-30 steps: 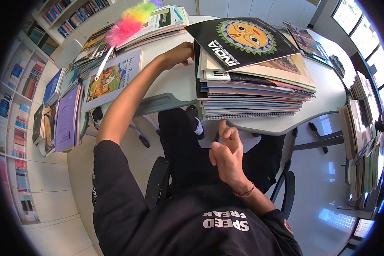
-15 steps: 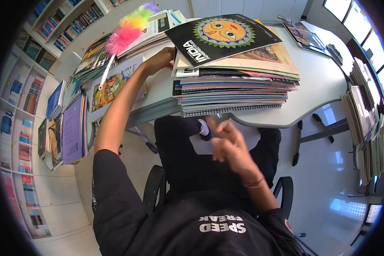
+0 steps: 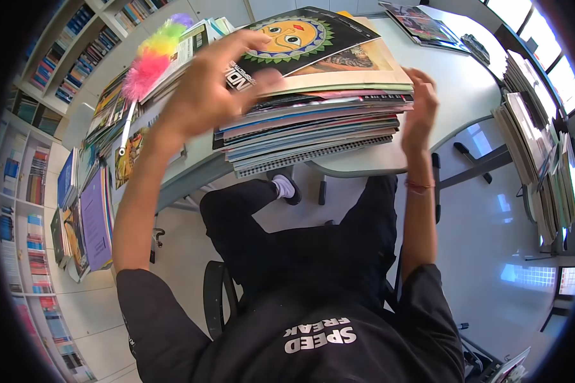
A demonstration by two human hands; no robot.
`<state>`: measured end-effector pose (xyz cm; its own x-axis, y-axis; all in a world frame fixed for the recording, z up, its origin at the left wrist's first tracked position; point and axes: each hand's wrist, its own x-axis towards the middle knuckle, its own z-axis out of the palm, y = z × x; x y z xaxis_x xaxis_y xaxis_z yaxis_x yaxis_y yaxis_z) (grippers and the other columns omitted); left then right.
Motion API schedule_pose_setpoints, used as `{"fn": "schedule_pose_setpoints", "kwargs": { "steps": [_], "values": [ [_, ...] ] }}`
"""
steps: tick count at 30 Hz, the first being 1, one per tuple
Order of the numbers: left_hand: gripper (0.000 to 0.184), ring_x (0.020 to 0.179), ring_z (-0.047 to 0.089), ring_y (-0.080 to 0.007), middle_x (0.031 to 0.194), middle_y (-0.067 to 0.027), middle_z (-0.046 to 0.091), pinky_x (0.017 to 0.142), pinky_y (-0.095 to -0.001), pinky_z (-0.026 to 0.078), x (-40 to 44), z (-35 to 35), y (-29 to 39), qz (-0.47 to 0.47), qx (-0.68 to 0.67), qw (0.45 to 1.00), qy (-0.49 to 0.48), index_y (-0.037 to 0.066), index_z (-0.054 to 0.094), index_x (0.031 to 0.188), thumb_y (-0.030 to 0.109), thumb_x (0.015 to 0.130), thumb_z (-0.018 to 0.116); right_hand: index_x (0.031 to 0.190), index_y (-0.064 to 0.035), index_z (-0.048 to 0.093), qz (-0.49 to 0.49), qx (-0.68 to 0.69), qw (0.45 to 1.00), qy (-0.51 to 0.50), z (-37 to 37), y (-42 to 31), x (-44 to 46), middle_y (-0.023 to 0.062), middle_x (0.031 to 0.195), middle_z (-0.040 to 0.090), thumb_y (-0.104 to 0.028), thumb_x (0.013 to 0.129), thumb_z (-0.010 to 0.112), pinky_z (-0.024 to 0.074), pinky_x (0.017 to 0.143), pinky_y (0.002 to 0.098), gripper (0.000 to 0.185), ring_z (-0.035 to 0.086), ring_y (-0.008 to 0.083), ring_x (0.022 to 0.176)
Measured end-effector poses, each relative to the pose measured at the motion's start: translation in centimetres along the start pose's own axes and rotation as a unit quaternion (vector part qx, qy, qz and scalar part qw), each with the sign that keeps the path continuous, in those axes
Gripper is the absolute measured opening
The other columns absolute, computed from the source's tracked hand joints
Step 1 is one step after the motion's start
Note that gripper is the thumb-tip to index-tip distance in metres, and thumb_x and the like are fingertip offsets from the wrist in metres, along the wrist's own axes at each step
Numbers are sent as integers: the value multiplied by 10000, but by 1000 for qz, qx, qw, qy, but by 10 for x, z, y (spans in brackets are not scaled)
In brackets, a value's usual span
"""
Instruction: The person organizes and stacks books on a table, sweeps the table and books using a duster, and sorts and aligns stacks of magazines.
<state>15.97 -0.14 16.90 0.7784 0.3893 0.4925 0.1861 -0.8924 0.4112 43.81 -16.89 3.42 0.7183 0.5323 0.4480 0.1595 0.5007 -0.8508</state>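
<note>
A tall stack of magazines (image 3: 319,121) stands at the table's near edge, with a spiral-bound edge at its bottom. On top lies a black magazine (image 3: 345,35) with a yellow sun face, turned at an angle. My left hand (image 3: 207,89), smeared by motion, is over the stack's left side with thumb and fingers apart, hiding part of the cover. At the right edge of the stack is my right hand (image 3: 421,112), upright with its fingers loosely bent; whether it touches the magazines I cannot tell. Neither hand shows anything held.
A rainbow feather duster (image 3: 150,64) leans on more magazines at the left. Purple-covered booklets (image 3: 96,220) stand at the lower left. Further magazines (image 3: 425,25) lie at the table's far right, and another pile (image 3: 530,140) is at the right edge. Bookshelves (image 3: 38,159) line the left.
My left hand has come up from beside the stack to over its left corner. My right hand has risen from above my lap to the stack's right side. The view has shifted slightly.
</note>
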Motion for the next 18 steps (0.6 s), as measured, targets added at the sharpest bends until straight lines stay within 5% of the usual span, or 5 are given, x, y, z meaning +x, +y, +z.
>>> {"fn": "schedule_pose_setpoints", "kwargs": {
  "steps": [3,8,12,18],
  "values": [
    [466,998,677,-200,1224,-64,715,836,-394,542,-6,29,18,140,190,972,0,75,654,1266,393,939,748,1387,-21,471,117,-23,992,-51,4,3,-28,247,1353,615,-583,1020,323,438,951,428,687,562,312,1069],
    [460,887,692,-215,1171,-86,721,748,-361,551,11,17,24,61,234,962,-127,42,692,1188,439,959,723,1555,10,363,173,-48,980,-85,-1,-10,-39,305,1482,518,-802,966,201,374,1069,514,1016,510,450,1281],
    [432,639,584,-181,846,-66,672,596,-328,477,24,13,11,156,198,962,-101,10,693,973,438,1017,657,1610,22,297,182,-42,978,-91,0,-14,-39,329,1544,451,-878,929,134,364,1085,520,1140,483,499,1338],
    [498,539,397,-141,621,-26,457,524,-328,354,52,-6,3,73,79,987,-123,13,603,810,444,1060,593,1600,51,300,198,-83,973,-86,-5,-5,-38,341,1546,443,-900,909,111,372,1067,518,1191,477,511,1339]
  ]
}}
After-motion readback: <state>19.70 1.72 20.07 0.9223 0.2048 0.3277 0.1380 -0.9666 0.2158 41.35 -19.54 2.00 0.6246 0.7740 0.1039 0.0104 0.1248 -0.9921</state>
